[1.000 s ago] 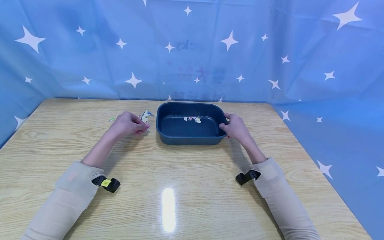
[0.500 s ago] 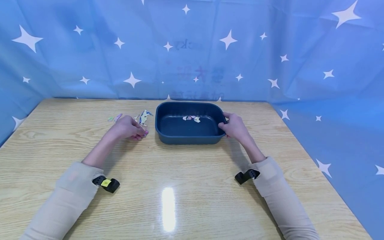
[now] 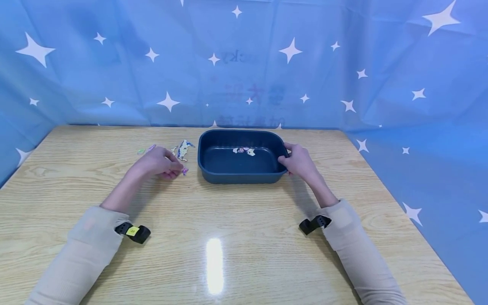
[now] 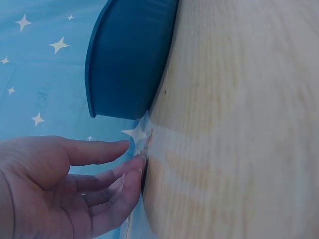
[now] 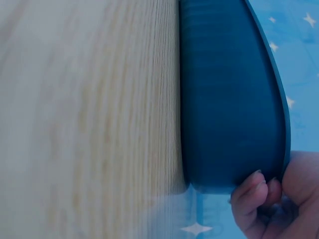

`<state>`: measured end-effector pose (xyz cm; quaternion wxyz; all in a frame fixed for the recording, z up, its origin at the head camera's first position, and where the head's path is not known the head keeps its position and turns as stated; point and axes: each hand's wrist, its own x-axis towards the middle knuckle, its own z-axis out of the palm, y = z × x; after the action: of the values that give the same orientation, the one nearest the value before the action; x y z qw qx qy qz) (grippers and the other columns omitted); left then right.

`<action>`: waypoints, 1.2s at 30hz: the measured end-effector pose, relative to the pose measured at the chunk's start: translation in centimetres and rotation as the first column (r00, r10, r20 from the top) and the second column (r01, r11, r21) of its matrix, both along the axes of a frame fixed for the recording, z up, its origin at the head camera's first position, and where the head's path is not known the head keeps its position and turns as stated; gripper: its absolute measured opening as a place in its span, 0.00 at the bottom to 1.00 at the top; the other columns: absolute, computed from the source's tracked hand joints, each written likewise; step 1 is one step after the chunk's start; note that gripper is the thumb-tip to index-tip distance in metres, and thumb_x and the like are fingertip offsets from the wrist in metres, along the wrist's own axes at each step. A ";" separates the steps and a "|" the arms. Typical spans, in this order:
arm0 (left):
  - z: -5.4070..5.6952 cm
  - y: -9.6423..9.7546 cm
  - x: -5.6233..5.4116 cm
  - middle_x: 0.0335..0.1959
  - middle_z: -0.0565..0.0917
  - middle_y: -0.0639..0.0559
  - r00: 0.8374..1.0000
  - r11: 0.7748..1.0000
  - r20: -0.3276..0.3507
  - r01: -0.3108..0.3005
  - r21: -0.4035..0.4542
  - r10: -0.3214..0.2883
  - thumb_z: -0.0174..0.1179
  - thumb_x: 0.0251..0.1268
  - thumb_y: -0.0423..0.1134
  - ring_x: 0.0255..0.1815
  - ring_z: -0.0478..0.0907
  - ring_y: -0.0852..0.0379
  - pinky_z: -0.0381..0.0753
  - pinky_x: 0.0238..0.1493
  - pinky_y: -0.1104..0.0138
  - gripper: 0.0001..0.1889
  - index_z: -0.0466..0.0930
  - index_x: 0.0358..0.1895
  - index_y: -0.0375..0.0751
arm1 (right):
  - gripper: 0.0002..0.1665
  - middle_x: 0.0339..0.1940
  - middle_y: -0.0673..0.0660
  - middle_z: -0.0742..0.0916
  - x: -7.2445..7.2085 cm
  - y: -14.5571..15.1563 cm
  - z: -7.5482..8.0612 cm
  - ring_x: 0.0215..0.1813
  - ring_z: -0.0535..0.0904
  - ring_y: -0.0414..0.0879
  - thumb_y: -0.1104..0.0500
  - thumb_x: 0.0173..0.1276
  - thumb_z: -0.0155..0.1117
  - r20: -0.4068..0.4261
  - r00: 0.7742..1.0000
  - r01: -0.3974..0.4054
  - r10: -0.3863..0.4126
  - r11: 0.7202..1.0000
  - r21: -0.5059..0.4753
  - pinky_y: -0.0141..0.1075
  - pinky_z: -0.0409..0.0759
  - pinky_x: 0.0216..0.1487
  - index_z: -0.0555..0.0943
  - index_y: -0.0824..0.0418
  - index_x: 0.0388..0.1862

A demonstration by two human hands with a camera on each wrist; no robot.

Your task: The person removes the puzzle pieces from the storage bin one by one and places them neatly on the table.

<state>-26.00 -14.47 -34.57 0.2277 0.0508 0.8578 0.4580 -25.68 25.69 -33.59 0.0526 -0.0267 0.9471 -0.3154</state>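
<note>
My left hand (image 3: 157, 163) is low over the table left of the dark blue bin (image 3: 242, 178). Its fingertips are at a small pink cutout piece (image 3: 185, 171) lying flat. In the left wrist view, the thumb (image 4: 102, 152) stands apart from the loosely bent fingers, whose tips touch the tabletop with nothing pinched between. My right hand (image 3: 298, 160) grips the bin's right end, thumb over the rim and fingers outside the wall, as the right wrist view shows beside the bin wall (image 5: 229, 109). A white and blue cutout (image 3: 184, 150) lies between left hand and bin.
Inside the bin lie a few small white and pink pieces (image 3: 250, 152). Left of the left hand are a green piece (image 3: 141, 151) and a purple one (image 3: 151, 147). The wooden table (image 3: 171, 254) ends at a blue star-patterned curtain (image 3: 126, 76).
The left hand has drawn slightly toward the near left and let go of the pink piece, which now lies in front of its fingertips. The right hand and bin stay put.
</note>
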 end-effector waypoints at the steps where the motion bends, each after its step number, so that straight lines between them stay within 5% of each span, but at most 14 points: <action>1: 0.0 0.0 0.0 0.33 0.85 0.43 1.000 1.000 -0.005 -0.006 0.001 0.006 0.60 0.73 0.33 0.30 0.82 0.58 0.85 0.35 0.68 0.14 0.78 0.49 0.21 | 0.37 0.11 0.56 0.78 0.0 0.0 0.0 0.22 0.81 0.60 0.61 0.75 0.54 0.000 1.000 -0.001 0.001 1.000 0.000 0.36 0.71 0.19 0.58 0.67 0.79; 9: 0.8 0.1 0.2 0.36 0.84 0.41 0.990 1.000 -0.138 -0.005 -0.012 0.003 0.58 0.75 0.38 0.33 0.81 0.53 0.83 0.38 0.64 0.14 0.78 0.49 0.27 | 0.37 0.11 0.56 0.77 -0.1 0.1 0.0 0.22 0.81 0.62 0.61 0.75 0.53 -0.007 1.000 -0.010 0.010 1.000 -0.006 0.36 0.71 0.18 0.58 0.68 0.79; 19: 2.6 2.3 0.7 0.45 0.83 0.37 0.940 0.991 -0.340 0.005 0.130 0.040 0.59 0.75 0.39 0.43 0.82 0.42 0.83 0.50 0.53 0.14 0.79 0.53 0.31 | 0.37 0.11 0.57 0.77 0.1 0.0 0.1 0.23 0.82 0.63 0.61 0.75 0.53 -0.002 1.000 -0.006 0.006 1.000 -0.003 0.36 0.70 0.18 0.57 0.68 0.79; 30: 3.3 5.2 0.4 0.47 0.83 0.43 0.894 0.984 -0.448 0.084 0.159 -0.003 0.62 0.73 0.37 0.47 0.80 0.48 0.78 0.51 0.60 0.10 0.81 0.50 0.35 | 0.37 0.11 0.56 0.78 0.0 0.0 0.2 0.23 0.82 0.62 0.61 0.76 0.54 0.002 1.000 -0.008 0.008 1.000 0.001 0.37 0.72 0.19 0.57 0.69 0.79; 36: 3.4 7.4 -0.1 0.47 0.84 0.42 0.895 0.973 -0.445 0.114 0.200 -0.013 0.61 0.73 0.36 0.47 0.79 0.49 0.78 0.52 0.60 0.11 0.81 0.51 0.34 | 0.36 0.13 0.57 0.79 0.0 0.0 0.2 0.24 0.83 0.62 0.62 0.76 0.54 -0.006 1.000 -0.012 0.012 1.000 -0.002 0.36 0.75 0.20 0.58 0.69 0.79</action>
<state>-26.10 -7.03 -31.20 0.0352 0.2062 0.8287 0.5191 -25.64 25.69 -33.42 0.0517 -0.0332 0.9467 -0.3161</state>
